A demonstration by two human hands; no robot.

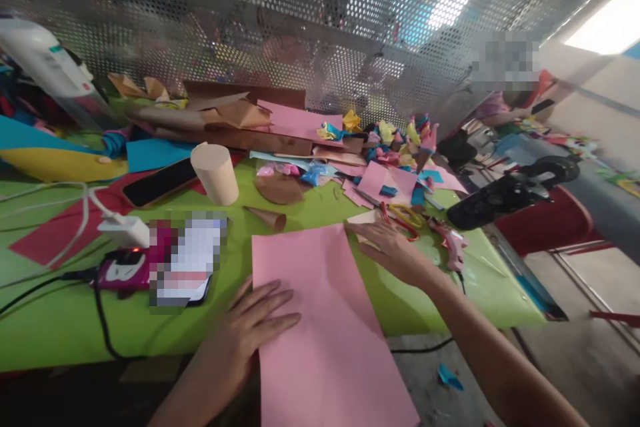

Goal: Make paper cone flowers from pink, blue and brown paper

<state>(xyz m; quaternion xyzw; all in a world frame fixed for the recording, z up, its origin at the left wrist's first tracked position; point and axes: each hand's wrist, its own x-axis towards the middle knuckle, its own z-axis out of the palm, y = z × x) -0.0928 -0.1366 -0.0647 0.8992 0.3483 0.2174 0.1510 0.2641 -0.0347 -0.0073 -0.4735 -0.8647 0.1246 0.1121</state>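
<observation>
A large pink paper sheet (325,320) lies on the green table (60,333), its near end hanging over the front edge. My left hand (255,327) rests flat on the sheet's left edge with the fingers spread, so it is open. My right hand (387,247) lies flat at the sheet's far right corner, fingers stretched out, open as well. Just beyond the right hand lie yellow-and-red scissors (405,217).
A beige paper cylinder (216,173), a small brown cone (267,217), a dark phone (160,181), a second phone with cables (145,267), a glue gun (453,243) and piles of coloured paper scraps (390,140) crowd the table. A perforated metal screen (300,27) stands behind it.
</observation>
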